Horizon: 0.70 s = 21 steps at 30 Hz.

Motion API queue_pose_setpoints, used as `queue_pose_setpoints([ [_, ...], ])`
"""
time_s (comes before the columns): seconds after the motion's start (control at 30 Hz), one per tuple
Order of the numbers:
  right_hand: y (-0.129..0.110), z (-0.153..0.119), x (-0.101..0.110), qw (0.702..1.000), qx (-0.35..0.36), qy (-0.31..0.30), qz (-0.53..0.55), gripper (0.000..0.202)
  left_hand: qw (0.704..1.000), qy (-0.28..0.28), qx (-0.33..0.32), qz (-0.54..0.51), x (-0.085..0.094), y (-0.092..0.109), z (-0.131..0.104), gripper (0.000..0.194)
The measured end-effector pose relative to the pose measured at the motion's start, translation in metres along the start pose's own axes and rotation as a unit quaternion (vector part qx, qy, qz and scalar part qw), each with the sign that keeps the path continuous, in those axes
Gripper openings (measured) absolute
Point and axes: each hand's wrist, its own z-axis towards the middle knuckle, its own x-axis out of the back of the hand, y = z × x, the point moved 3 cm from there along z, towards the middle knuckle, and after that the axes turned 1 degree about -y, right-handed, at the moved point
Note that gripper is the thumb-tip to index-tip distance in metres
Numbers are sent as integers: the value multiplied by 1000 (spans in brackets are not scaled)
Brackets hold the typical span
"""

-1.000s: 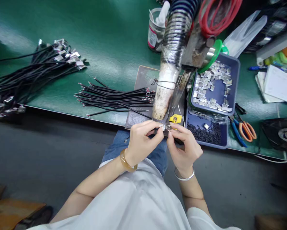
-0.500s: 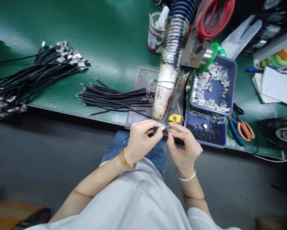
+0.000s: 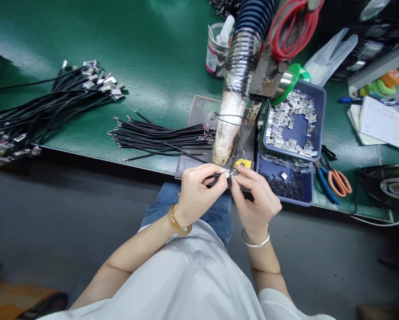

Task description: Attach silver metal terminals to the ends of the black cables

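Note:
My left hand (image 3: 199, 191) is closed, pinching a black cable (image 3: 214, 176) near its end between thumb and fingers. At that end sits a small silvery metal connector (image 3: 234, 172). The thumb and fingertips of my right hand (image 3: 257, 200) are pinched around this connector, close to the left fingertips. Fingers partly cover the joint, so its fine wires are too small to make out. Just beyond the fingertips lies a yellow block (image 3: 243, 164), beside the stained end of a fume hose (image 3: 223, 149).
Bare-ended black cables (image 3: 162, 137) lie left of the hose. Farther left is a bundle with metal ends (image 3: 82, 91). At right stand a tray of metal shells (image 3: 322, 120) and a lower tray of black pieces (image 3: 308, 191). Pliers (image 3: 329, 186) lie beside them.
My right thumb has moved up and left, closer to the connector and the left fingertips. My left hand holds the cable in nearly the same place. The view has shifted slightly.

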Motion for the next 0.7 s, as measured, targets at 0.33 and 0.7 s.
queue_pose_setpoints([
  [0.33,3,-4,1,1000,-10,-19,17,20,998,-35,53,-9,-1,-5,-2,13],
  [0.7,28,-39,76,990,-133,-13,-48,19,994,-73,61,44,49,-13,-1,10],
])
